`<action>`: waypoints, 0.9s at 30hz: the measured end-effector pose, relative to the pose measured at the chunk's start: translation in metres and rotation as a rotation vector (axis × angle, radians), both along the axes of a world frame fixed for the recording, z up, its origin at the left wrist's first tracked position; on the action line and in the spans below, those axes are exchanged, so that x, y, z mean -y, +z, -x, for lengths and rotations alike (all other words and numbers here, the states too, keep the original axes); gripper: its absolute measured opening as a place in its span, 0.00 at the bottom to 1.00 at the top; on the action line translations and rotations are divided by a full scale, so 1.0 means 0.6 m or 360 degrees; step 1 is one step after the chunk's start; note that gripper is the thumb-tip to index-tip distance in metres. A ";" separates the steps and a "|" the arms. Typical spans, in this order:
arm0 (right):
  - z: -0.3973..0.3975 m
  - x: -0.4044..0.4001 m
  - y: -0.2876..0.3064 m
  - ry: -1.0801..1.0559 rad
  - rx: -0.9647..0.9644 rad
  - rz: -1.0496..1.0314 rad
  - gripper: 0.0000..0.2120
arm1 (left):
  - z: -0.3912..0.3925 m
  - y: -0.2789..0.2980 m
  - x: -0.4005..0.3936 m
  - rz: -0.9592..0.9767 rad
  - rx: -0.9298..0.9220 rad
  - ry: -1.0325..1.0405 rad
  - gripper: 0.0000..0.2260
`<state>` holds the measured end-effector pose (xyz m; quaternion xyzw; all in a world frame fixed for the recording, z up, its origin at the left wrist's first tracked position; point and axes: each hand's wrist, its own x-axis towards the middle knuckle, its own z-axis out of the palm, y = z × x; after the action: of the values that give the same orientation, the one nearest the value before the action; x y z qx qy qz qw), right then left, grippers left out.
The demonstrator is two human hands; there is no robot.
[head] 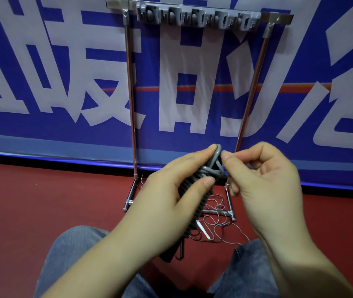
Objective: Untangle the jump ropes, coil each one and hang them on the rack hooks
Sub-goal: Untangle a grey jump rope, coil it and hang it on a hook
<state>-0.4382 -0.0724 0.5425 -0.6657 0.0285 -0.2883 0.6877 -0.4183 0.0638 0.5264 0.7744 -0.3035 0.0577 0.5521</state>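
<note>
My left hand (171, 190) grips a coiled grey jump rope (211, 168), its dark ribbed handles (195, 214) hanging down below my palm. My right hand (263, 175) pinches the top loop of the grey rope with thumb and fingers. A thin wire jump rope (216, 220) with a white handle (203, 231) lies tangled on the floor under my hands. The metal rack (131, 104) stands in front of me, and its grey hook bar (195, 17) at the top holds nothing.
A blue banner with large white characters (53, 82) hangs behind the rack. The floor is red (42, 201). My knees in blue jeans (74, 250) frame the lower view. The rack's feet (128, 203) rest on the floor near the wire rope.
</note>
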 end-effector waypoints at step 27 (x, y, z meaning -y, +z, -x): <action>0.013 -0.016 -0.008 -0.0245 0.0220 0.0631 0.07 | -0.009 0.014 -0.015 0.0281 -0.0152 -0.0227 0.18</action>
<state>-0.4458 -0.0628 0.5379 -0.7624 -0.0253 -0.3849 0.5196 -0.4130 0.0730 0.5349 0.7012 -0.3249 0.0079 0.6346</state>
